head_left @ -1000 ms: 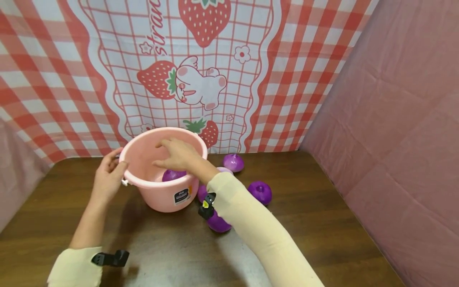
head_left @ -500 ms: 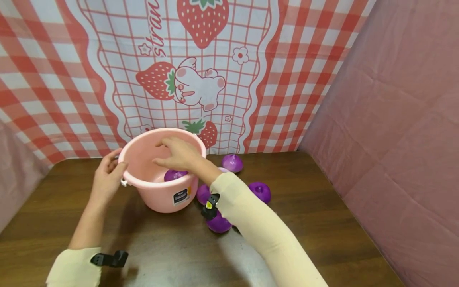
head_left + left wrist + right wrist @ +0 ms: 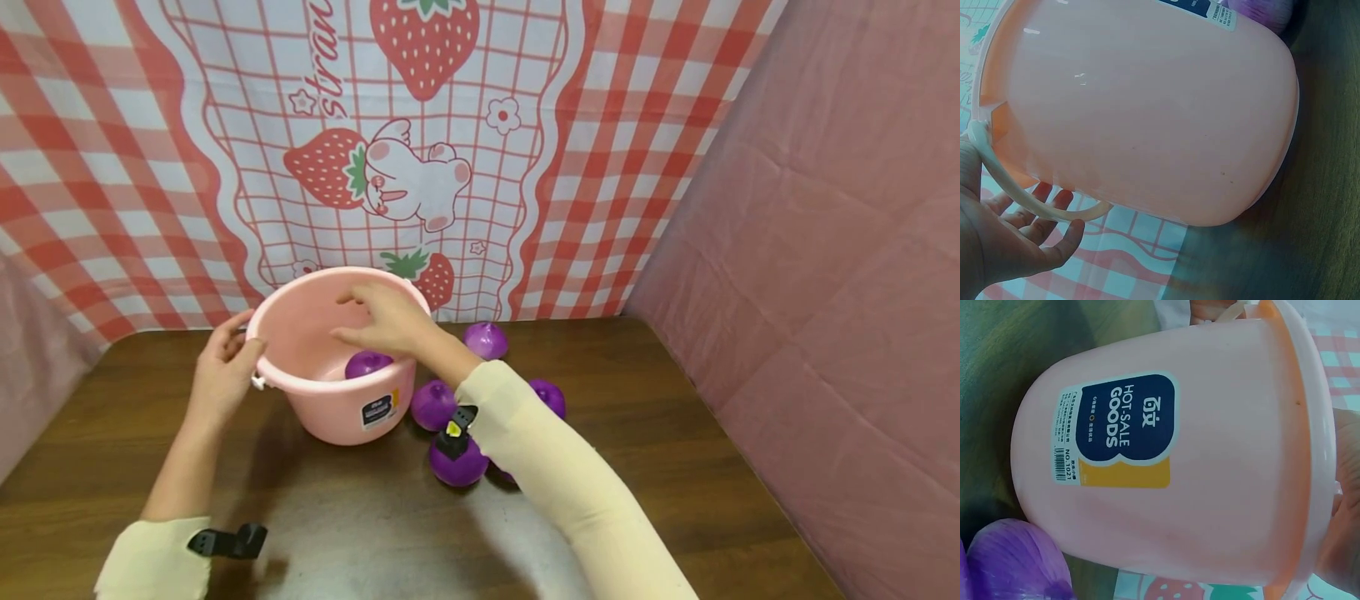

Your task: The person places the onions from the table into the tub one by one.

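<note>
Standing on brown table (image 3: pixel 690 450), pink bucket (image 3: pixel 326 410), checked strawberry cloth (image 3: pixel 495 175) behind.

The head view looks forward and down over the bench (image 3: pixel 360 517) to the cloth (image 3: pixel 420 179), well back from the bucket (image 3: pixel 322 412). Both wrist views face the bucket from close by, tipped sideways; the label (image 3: pixel 1127 419) shows in both, cut off in the left.

A dark wood-grained table (image 3: pixel 720 508) is backed along its far edge by a red-and-white checked cloth (image 3: pixel 645 142), printed with strawberries (image 3: pixel 425 54), small flowers (image 3: pixel 503 116) and a white cartoon animal (image 3: pixel 431 185) turned sideways. Plain pink fabric (image 3: pixel 832 292) is hung beyond the right edge; more is glimpsed past the far left corner.
</note>
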